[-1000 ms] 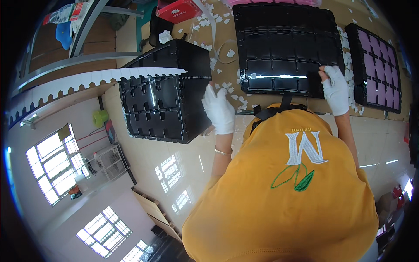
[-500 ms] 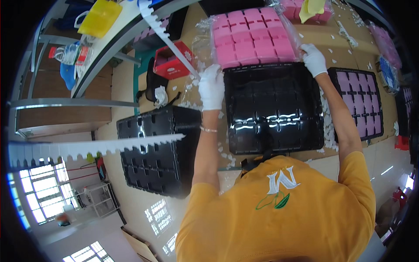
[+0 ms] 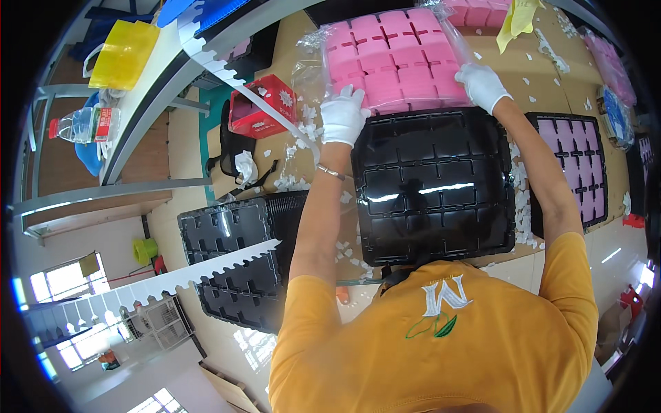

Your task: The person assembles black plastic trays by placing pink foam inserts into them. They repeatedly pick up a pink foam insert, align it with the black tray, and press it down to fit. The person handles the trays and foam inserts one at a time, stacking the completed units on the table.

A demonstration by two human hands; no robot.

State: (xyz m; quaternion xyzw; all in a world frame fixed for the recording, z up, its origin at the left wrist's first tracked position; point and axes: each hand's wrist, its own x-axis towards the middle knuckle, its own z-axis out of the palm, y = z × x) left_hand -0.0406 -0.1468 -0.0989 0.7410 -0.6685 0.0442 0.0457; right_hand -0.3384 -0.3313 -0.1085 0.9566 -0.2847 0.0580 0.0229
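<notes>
A black plastic tray (image 3: 435,162) with a moulded grid lies in front of me. Just beyond it sits a block of pink foam (image 3: 392,58), cut by cross-shaped slots and partly wrapped in a clear plastic bag (image 3: 311,65). My left hand (image 3: 344,117), in a white glove, rests at the foam's near left corner, its fingers somewhat spread. On the opposite side my right hand (image 3: 485,87), gloved in white too, has its fingers bent against the foam's right edge where the bag shows. Its fingertips are partly hidden.
Right of the tray is another black tray (image 3: 571,168) filled with purple foam. A stack of black trays (image 3: 241,255) stands at left, below a red box (image 3: 265,107). White scraps litter the cardboard tabletop (image 3: 523,65). A metal-framed shelf (image 3: 148,124) borders the left side.
My left hand has moved from beside the tray's far left corner to the foam, its fingers spreading. My right hand has shifted inward against the foam's right edge. The view has shifted slightly.
</notes>
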